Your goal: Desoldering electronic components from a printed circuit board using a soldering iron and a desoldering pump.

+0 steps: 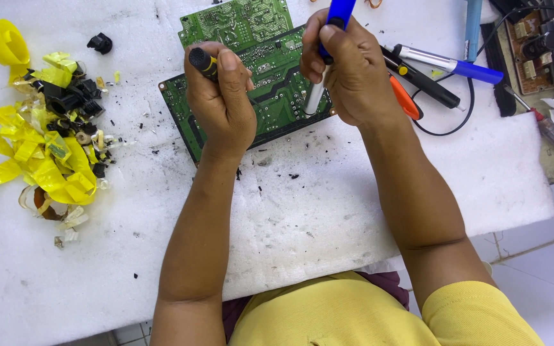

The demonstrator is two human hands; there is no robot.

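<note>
Head view: left hand (pixel 221 102) is closed around a black-and-yellow tool handle (pixel 201 62) over the green circuit board (pixel 270 83) on the white foam sheet (pixel 302 211). Right hand (pixel 347 70) is clenched on a blue-and-silver desoldering pump (pixel 328 38), tip against the board. Yellow tape scraps (pixel 40 154) lie left.

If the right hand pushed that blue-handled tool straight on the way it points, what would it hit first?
Most likely the green circuit board: the right hand aims the blue-handled tool tip-down at it. Whether the tip already touches is unclear.
</note>
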